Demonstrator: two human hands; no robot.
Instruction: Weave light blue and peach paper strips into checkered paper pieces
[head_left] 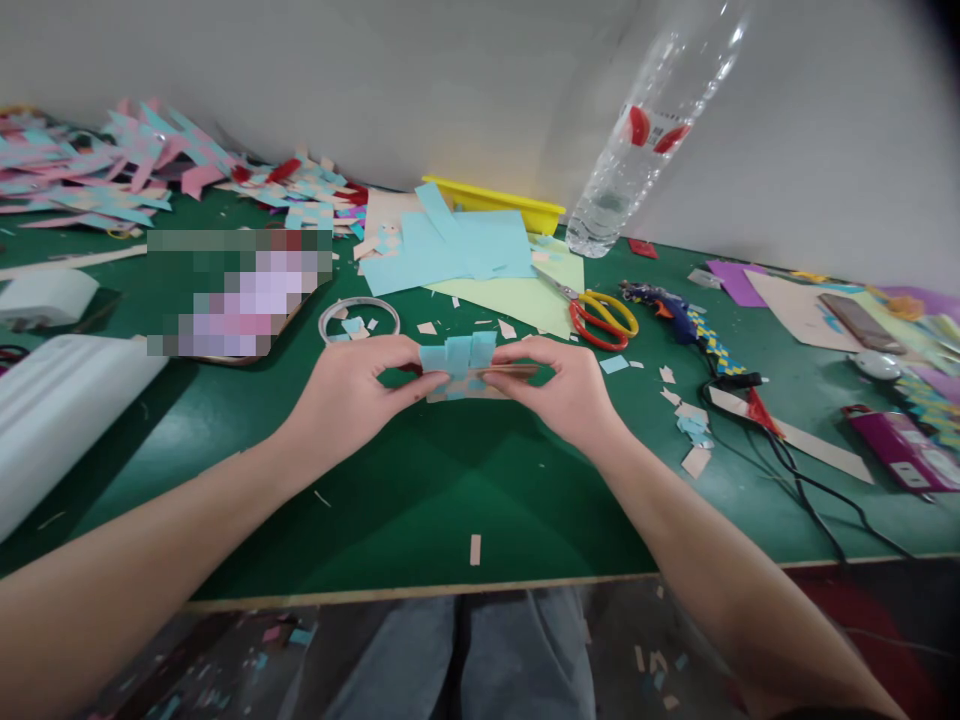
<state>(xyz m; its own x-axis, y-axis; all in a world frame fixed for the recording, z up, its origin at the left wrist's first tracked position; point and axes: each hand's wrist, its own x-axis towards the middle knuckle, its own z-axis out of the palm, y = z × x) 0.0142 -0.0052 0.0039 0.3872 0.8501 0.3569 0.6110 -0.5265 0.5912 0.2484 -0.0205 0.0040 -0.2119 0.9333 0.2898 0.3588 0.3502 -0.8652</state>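
Note:
Between my two hands, just above the green table, is a small woven piece of paper strips in light blue and pale pink. Blue strip ends stand up along its top. My left hand pinches its left end between thumb and fingers. On the opposite end my right hand is closed the same way, with a pale strip lying along its fingers. The far-side fingertips are partly hidden behind the paper. A roll of clear tape lies beyond my left hand, and scissors with red and yellow handles lie beyond my right.
Blue paper sheets lie before a yellow tray. A plastic bottle stands by the wall. Cut strips heap at back left. A glue gun and its black cable lie right. Paper scraps dot the green table.

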